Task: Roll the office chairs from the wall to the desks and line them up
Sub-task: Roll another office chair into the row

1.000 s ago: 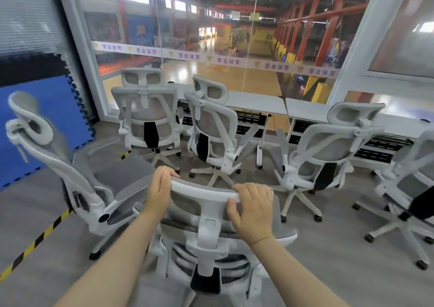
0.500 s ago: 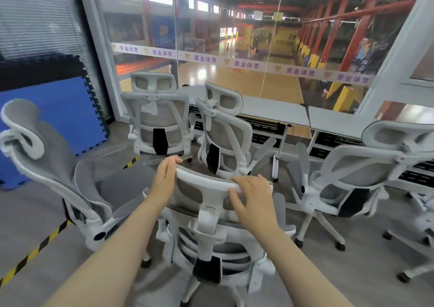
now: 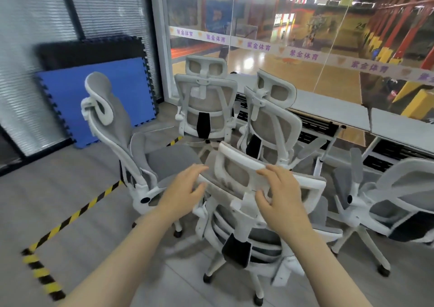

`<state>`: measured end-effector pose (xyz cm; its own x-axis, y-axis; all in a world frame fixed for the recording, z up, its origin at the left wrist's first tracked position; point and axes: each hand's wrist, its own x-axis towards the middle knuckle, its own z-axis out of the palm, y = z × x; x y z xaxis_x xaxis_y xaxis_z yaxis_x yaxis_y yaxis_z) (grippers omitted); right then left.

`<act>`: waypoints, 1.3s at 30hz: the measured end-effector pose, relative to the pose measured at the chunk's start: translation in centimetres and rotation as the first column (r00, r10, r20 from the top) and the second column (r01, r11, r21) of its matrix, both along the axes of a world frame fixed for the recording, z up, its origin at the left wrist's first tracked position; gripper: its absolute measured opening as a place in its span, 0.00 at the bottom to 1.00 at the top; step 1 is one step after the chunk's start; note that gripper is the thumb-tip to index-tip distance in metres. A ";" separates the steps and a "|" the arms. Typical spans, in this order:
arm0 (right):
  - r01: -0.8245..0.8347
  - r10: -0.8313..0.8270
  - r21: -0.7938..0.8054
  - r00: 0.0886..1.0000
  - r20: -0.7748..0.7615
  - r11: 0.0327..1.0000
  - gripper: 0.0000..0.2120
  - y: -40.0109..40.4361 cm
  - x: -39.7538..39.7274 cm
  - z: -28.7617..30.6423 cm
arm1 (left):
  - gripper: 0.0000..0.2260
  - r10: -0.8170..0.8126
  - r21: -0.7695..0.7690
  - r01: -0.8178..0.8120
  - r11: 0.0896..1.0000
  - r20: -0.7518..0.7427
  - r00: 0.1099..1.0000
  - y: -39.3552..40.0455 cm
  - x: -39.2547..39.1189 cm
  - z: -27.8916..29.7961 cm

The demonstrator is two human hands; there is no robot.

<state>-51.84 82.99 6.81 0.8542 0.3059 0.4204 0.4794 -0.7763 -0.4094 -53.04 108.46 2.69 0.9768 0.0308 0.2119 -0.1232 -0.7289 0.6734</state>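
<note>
Both hands, left hand [image 3: 185, 190] and right hand [image 3: 280, 194], were at the headrest [image 3: 246, 168] of the nearest office chair [image 3: 253, 215], grip loose, fingers spread rather than clamped, probably for steering. It sat on the floor near the worktop [image 3: 328, 108], behind two parked chairs.

A blue mat [image 3: 103, 95] leans on the blinds [image 3: 30, 48] with a black mat [image 3: 89, 50] behind it. Yellow-black tape [image 3: 77, 215] crosses the grey floor [image 3: 58, 184].

Head-worn view, forward and down
</note>
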 end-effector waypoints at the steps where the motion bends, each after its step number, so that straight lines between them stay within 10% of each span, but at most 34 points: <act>1: -0.036 0.036 -0.017 0.999 -0.008 0.999 0.17 1.0 -0.6 -0.2 | 0.18 0.012 0.055 -0.013 0.998 0.014 1.000 1.0 -1.5 -0.5; 12: -0.539 0.485 -0.059 0.795 -0.365 0.840 0.14 18.3 -13.8 -4.0 | 0.17 0.500 0.231 -0.480 0.846 -0.033 0.865 13.0 -30.3 -2.9; 26: -0.933 0.827 0.077 0.270 -0.494 0.350 0.12 38.2 -46.3 -6.6 | 0.19 0.956 0.248 -0.932 0.266 -0.189 0.223 16.0 -75.4 -4.3; 39: -0.990 0.870 0.043 -0.138 -0.473 -0.134 0.13 55.8 -67.4 -8.3 | 0.13 0.946 0.289 -0.926 -0.240 -0.143 -0.290 18.6 -95.3 -4.4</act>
<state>-119.25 138.80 -1.47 -0.4321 0.9016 -0.0210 0.7131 0.3272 -0.6200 -148.34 127.04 -1.71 -0.2612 0.9628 0.0701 0.8725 0.2044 0.4439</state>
